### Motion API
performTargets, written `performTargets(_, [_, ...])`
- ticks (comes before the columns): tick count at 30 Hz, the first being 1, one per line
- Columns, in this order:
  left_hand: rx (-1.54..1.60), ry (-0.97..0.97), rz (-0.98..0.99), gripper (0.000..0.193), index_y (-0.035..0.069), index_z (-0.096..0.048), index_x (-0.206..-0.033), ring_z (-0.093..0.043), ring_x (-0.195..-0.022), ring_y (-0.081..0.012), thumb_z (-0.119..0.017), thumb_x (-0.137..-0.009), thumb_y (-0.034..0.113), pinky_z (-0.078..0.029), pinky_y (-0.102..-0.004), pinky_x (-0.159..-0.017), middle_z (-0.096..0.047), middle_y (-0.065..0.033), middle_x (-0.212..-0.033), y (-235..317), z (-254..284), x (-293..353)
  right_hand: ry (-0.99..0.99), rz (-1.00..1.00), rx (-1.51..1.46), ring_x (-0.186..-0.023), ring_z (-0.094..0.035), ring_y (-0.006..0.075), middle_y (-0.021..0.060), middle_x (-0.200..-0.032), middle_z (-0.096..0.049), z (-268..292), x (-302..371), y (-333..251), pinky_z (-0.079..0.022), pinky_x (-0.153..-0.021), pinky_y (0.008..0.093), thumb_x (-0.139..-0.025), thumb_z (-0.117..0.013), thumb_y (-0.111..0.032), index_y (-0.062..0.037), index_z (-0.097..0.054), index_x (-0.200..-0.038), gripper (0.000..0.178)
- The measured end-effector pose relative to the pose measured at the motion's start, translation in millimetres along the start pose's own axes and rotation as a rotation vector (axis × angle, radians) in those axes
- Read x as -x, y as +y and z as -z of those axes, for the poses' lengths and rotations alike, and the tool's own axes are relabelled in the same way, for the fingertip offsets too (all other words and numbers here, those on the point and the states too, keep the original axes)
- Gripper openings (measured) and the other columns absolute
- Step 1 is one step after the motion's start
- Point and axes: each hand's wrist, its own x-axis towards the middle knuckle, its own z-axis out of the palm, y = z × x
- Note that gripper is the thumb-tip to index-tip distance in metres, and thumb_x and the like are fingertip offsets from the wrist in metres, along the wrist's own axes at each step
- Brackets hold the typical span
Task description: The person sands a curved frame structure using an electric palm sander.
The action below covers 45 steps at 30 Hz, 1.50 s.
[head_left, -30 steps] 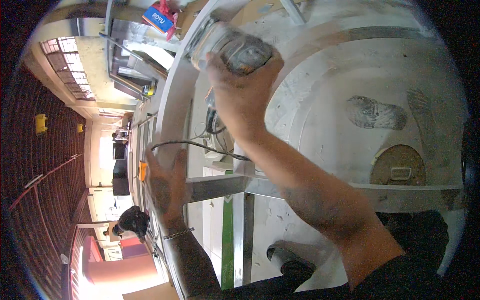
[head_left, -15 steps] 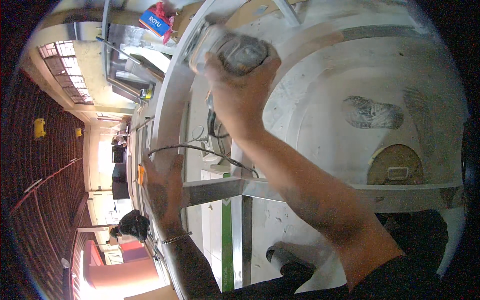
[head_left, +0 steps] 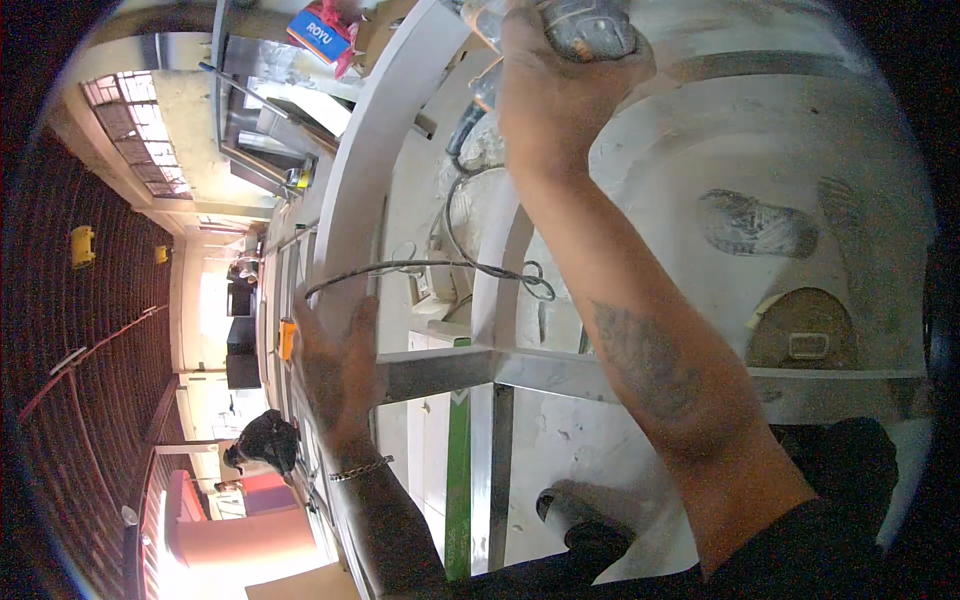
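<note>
My right hand (head_left: 565, 95) is wrapped round a dusty dark power sander (head_left: 590, 28) with orange trim at the top of the view. Part of the tool is cut off by the upper edge, and its base is hidden. A black power cable (head_left: 450, 215) hangs from the sander, loops near my forearm and crosses a curved white rail (head_left: 345, 200). My left hand (head_left: 340, 370) grips this rail lower down, thumb on the inner side, just below the cable. Its other fingertips are partly hidden over the outer edge.
A metal crossbar (head_left: 435, 375) joins the rail below the cable. White dusty floor shows through the frame, with a box with a green stripe (head_left: 457, 470) and my shoe (head_left: 575, 520). A blue box (head_left: 320, 36) lies beyond the rail. Another person (head_left: 268, 445) is at far left.
My right hand has moved the sander right and up, away from the curved rail. The cable has shifted with it and now shows a loop. My left hand stays on the rail.
</note>
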Motion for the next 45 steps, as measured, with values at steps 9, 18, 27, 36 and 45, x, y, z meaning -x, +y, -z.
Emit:
performTargets(9, [-0.242, 0.034, 0.103, 0.087, 0.002, -0.035, -0.157, -0.062, -0.127, -0.0458, -0.078, -0.093, 0.041, -0.048, -0.0498, -0.106, -0.063, -0.033, -0.136, 13.1, 0.8, 2.3, -0.206, -0.351, 0.006, -0.107, -0.057, 0.0209, 0.0175, -0.123, -0.048, 19.4, 70.2, -37.3, -0.055, -0.088, 0.0325, -0.085, -0.086, -0.014, 0.0037, -0.031, -0.136, 0.077])
performTargets(18, [-0.071, -0.004, 0.091, 0.064, 0.003, -0.048, -0.138, -0.067, -0.118, -0.046, -0.074, -0.097, 0.044, -0.051, -0.0507, -0.097, -0.068, -0.0338, -0.121, 13.5, 7.0, 3.5, -0.387, -0.422, 0.174, -0.113, -0.056, 0.0223, 0.0193, -0.127, -0.048, 41.4, 100.8, -58.2, -0.051, -0.099, 0.0363, -0.087, -0.085, -0.018, 0.0033, -0.025, -0.144, 0.086])
performTargets(27, [-0.159, 0.13, 0.095, 0.053, -0.004, -0.056, -0.106, -0.065, -0.089, -0.0427, -0.065, -0.1, 0.048, -0.05, -0.0514, -0.081, -0.065, -0.0264, -0.093, -6.8, 6.8, -4.2, -0.501, -0.75, 0.018, -0.102, -0.063, 0.0186, 0.018, -0.121, -0.054, 62.7, 113.1, -82.3, -0.058, -0.082, 0.0308, -0.088, -0.084, -0.019, 0.0013, -0.025, -0.145, 0.084])
performTargets(36, [-0.11, -0.078, 0.256, 0.047, 0.0, -0.049, -0.122, -0.066, -0.101, -0.0434, -0.063, -0.099, 0.038, -0.051, -0.0507, -0.091, -0.064, -0.0286, -0.108, -48.7, 34.0, 26.7, -0.55, -0.795, 0.124, -0.091, -0.066, 0.017, 0.0171, -0.116, -0.057, 76.4, 137.7, -101.8, -0.06, -0.075, 0.0308, -0.087, -0.085, -0.013, -0.0018, -0.028, -0.146, 0.083])
performTargets(45, [-0.122, 0.023, 0.236, 0.048, -0.002, -0.044, -0.131, -0.064, -0.111, -0.0493, -0.062, -0.101, 0.032, -0.049, -0.055, -0.096, -0.063, -0.0341, -0.115, -62.6, 33.8, 54.0, -0.536, -0.551, 0.191, -0.114, -0.059, 0.0223, 0.0195, -0.128, -0.05, 57.8, 113.7, -76.3, -0.053, -0.097, 0.0357, -0.088, -0.083, -0.014, 0.0035, -0.03, -0.146, 0.08])
